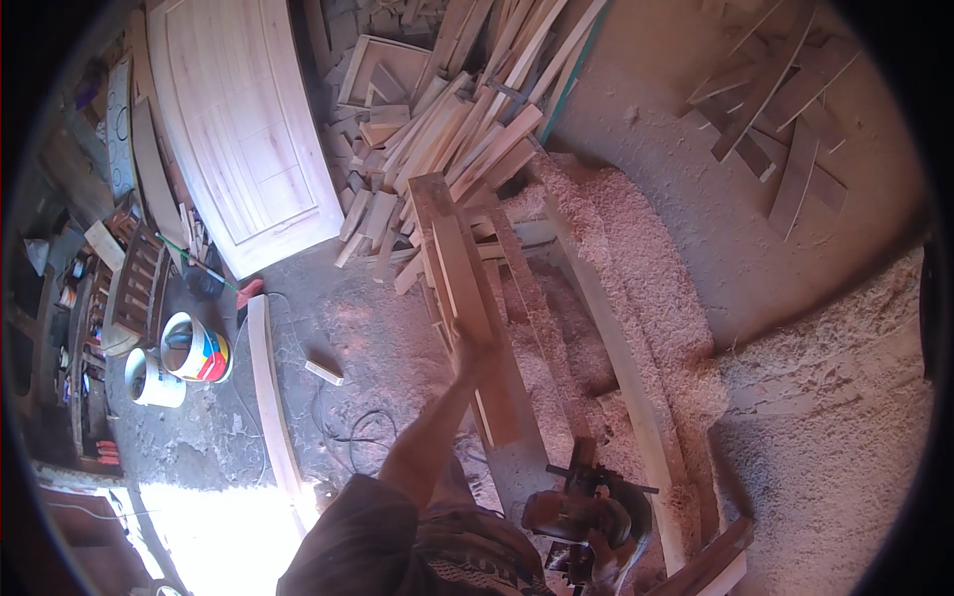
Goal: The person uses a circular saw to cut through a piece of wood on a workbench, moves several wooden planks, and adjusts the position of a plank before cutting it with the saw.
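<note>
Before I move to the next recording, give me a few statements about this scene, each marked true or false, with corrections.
1. The left grip touches a long wooden board. True.
2. The right grip is inside a bucket. False: the right grip is on the dark power tool.
3. Two buckets stand beside each other on the floor. True.
4. The pile of wood pieces is at the picture's lower left. False: the pile of wood pieces is at the top, right of the pale door panel.
5. Wood shavings lie to the right of the power tool. True.
</note>
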`<act>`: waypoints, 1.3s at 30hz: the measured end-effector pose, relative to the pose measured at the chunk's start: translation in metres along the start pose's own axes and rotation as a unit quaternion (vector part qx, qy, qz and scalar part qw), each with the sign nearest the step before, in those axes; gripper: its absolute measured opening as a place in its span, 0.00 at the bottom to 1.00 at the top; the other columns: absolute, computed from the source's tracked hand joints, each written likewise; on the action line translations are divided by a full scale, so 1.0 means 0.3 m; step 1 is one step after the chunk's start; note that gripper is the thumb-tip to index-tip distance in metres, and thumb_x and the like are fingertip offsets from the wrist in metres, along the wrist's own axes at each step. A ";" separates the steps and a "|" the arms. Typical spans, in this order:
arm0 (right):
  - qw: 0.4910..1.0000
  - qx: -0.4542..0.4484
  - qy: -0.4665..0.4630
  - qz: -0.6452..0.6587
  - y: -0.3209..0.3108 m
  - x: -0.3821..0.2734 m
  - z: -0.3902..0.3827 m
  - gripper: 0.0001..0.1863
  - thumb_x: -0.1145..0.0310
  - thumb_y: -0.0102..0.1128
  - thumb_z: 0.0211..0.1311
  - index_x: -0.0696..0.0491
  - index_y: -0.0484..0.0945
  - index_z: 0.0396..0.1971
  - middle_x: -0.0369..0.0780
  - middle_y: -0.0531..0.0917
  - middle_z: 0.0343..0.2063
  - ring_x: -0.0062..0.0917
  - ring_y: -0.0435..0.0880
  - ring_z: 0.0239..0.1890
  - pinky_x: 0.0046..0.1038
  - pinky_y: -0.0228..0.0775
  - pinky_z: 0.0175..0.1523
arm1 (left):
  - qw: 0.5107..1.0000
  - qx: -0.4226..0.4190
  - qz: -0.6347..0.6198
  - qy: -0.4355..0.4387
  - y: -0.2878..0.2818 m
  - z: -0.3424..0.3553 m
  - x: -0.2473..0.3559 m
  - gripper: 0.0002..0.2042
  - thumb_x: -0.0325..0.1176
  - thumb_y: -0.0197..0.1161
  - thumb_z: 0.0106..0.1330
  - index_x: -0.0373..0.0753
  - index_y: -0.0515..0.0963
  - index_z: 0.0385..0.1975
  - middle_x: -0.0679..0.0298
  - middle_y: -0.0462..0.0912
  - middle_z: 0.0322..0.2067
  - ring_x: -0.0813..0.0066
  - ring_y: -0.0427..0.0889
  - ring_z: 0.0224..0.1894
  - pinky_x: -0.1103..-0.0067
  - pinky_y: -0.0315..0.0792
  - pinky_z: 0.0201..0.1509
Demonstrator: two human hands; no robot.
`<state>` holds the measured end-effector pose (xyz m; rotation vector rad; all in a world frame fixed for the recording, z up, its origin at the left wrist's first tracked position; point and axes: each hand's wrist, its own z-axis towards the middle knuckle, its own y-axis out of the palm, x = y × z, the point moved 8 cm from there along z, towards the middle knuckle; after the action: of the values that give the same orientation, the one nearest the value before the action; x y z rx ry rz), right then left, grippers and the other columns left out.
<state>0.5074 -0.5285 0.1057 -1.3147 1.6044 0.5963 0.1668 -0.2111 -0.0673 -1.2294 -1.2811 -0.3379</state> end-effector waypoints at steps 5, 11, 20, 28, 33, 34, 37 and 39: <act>0.998 -0.003 -0.041 -0.043 0.025 -0.032 -0.034 0.28 0.74 0.63 0.50 0.59 0.80 0.56 0.37 0.82 0.41 0.21 0.79 0.39 0.26 0.72 0.46 | 0.999 -0.026 0.028 0.028 0.044 0.090 0.003 0.39 0.50 0.69 0.55 0.34 0.56 0.59 0.40 0.83 0.42 0.38 0.85 0.46 0.54 0.78 0.51; 0.832 -0.052 -0.438 -0.336 0.200 -0.284 -0.142 0.19 0.73 0.69 0.49 0.59 0.84 0.44 0.49 0.86 0.38 0.30 0.87 0.34 0.34 0.78 0.36 | 0.996 -0.062 -0.035 0.047 0.076 0.233 -0.133 0.42 0.48 0.63 0.66 0.33 0.48 0.72 0.35 0.72 0.61 0.36 0.74 0.63 0.57 0.72 0.62; 0.961 -0.172 -0.147 -0.156 0.364 -0.184 -0.060 0.23 0.65 0.73 0.54 0.58 0.82 0.49 0.47 0.89 0.33 0.31 0.90 0.38 0.34 0.80 0.42 | 0.837 -0.252 0.280 0.396 -0.200 -0.084 0.215 0.41 0.34 0.63 0.63 0.43 0.54 0.77 0.49 0.52 0.77 0.50 0.49 0.80 0.58 0.51 0.80; 0.950 -0.198 -0.120 -0.210 0.514 -0.125 -0.034 0.26 0.62 0.74 0.55 0.57 0.81 0.53 0.50 0.89 0.36 0.36 0.90 0.42 0.37 0.80 0.45 | 0.559 -0.199 0.423 0.685 -0.070 -0.168 -0.005 0.46 0.43 0.75 0.52 0.47 0.61 0.74 0.58 0.58 0.76 0.58 0.55 0.78 0.56 0.52 0.79; 0.952 -0.179 -0.116 -0.218 0.504 -0.116 -0.023 0.24 0.65 0.72 0.55 0.59 0.81 0.52 0.48 0.87 0.36 0.29 0.86 0.40 0.34 0.78 0.45 | 0.545 -0.343 0.418 0.641 -0.013 -0.203 0.137 0.54 0.47 0.81 0.40 0.39 0.62 0.72 0.56 0.62 0.72 0.55 0.59 0.76 0.60 0.57 0.78; 0.953 -0.188 -0.101 -0.214 0.498 -0.113 -0.018 0.26 0.64 0.73 0.56 0.59 0.80 0.54 0.50 0.87 0.37 0.35 0.88 0.42 0.36 0.79 0.47 | 0.547 -0.363 0.414 0.630 -0.013 -0.206 0.150 0.55 0.47 0.82 0.38 0.39 0.62 0.72 0.56 0.63 0.72 0.55 0.59 0.76 0.61 0.58 0.79; 0.954 -0.208 -0.092 -0.196 0.506 -0.078 -0.027 0.29 0.63 0.73 0.56 0.60 0.78 0.56 0.52 0.87 0.39 0.42 0.89 0.44 0.39 0.79 0.48 | 0.552 -0.405 0.400 0.609 -0.011 -0.198 0.167 0.60 0.48 0.85 0.30 0.37 0.62 0.71 0.55 0.64 0.71 0.52 0.59 0.76 0.63 0.57 0.80; 0.954 -0.207 -0.107 -0.189 0.521 -0.076 -0.034 0.29 0.63 0.73 0.57 0.60 0.78 0.56 0.53 0.87 0.39 0.42 0.89 0.43 0.39 0.79 0.48 | 0.563 -0.411 0.385 0.606 -0.015 -0.180 0.147 0.62 0.48 0.86 0.26 0.37 0.62 0.71 0.55 0.63 0.71 0.51 0.59 0.76 0.63 0.57 0.80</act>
<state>0.3574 -0.4786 0.1008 -1.7453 1.0425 0.8305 0.2069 -0.2391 -0.0174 -1.6284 0.7834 -0.9506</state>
